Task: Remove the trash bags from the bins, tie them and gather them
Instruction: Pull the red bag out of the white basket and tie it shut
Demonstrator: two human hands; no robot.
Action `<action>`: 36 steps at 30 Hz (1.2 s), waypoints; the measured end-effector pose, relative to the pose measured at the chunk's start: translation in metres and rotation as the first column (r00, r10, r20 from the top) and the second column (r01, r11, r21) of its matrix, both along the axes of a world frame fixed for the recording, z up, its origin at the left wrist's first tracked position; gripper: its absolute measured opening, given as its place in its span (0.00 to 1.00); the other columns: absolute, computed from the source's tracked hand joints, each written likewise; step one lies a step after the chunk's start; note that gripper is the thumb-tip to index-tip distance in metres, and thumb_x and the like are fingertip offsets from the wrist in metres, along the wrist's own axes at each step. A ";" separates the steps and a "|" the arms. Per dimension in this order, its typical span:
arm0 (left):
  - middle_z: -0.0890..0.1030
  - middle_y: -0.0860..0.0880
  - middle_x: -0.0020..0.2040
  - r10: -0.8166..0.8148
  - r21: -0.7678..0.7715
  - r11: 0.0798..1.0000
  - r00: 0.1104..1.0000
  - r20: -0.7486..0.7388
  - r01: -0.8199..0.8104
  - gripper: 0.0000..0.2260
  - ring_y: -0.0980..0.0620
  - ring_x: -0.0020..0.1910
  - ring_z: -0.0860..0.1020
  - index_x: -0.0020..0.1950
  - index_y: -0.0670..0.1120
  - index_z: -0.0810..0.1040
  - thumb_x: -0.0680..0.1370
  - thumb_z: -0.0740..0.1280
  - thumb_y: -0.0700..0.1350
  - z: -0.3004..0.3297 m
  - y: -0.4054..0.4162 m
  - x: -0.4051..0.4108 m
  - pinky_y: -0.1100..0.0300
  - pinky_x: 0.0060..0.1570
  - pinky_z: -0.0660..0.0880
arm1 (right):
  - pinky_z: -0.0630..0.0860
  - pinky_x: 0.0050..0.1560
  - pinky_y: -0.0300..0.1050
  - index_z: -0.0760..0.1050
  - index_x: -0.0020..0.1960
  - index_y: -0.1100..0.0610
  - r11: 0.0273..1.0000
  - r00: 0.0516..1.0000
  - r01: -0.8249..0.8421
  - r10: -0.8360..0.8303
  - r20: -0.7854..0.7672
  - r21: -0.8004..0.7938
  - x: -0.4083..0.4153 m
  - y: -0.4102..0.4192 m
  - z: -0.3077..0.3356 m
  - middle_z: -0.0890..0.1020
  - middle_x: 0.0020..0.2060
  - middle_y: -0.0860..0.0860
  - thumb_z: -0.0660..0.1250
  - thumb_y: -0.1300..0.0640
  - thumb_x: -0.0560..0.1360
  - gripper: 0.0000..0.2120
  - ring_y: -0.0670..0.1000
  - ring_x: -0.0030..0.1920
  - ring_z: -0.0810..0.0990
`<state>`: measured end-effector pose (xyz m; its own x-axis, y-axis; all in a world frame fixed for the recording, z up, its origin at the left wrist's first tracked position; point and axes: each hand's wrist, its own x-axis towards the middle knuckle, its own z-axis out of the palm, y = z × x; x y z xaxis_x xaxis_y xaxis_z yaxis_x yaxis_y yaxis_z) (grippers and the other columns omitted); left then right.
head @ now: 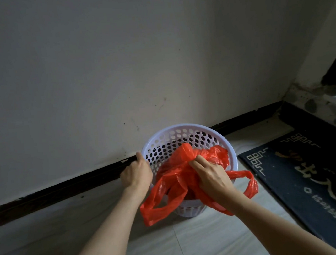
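Forearms, 2, bare, entering from the lower edge and reaching toward the work.

Item 1: red trash bag (179, 178), thin plastic, handle type. It sits partly inside the bin, its mouth bunched at the top; 1 handle loop hangs over the near-left rim, 1 loop trails off the right side. No knot visible.

Item 2: white perforated bin (185, 134), round, upright on the floor against the wall. Contents of the bag cannot be made out.

Item 3: right hand (211, 176), fingers curled and gripping the gathered top of the bag over the bin's opening.

Item 4: left hand (135, 173), fingers wrapped over the bin's left rim, thumb outside, apparently steadying it.

Progress, as judged: removal is under way for this 1 bin; the bag is loosened from the rim but not lifted clear. Tying and gathering are not yet done. No other bins or bags are in view, so the total remaining cannot be told.

Surroundings: grey wall (117, 61) with dark skirting, pale tiled floor (192, 242), dark patterned doormat (311, 176) just right of the bin.
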<state>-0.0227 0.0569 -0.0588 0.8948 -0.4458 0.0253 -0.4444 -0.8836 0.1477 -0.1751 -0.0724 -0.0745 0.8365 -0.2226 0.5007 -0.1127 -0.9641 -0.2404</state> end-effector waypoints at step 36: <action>0.82 0.45 0.57 -0.556 -0.033 0.829 0.829 0.062 0.559 0.20 0.46 0.60 0.78 0.50 0.47 0.83 0.70 0.54 0.51 -0.025 0.007 -0.003 0.52 0.46 0.79 | 0.79 0.38 0.50 0.74 0.52 0.63 0.975 0.991 0.097 -0.113 0.069 0.200 -0.014 -0.021 0.014 0.78 0.45 0.58 0.67 0.70 0.68 0.13 0.57 0.39 0.80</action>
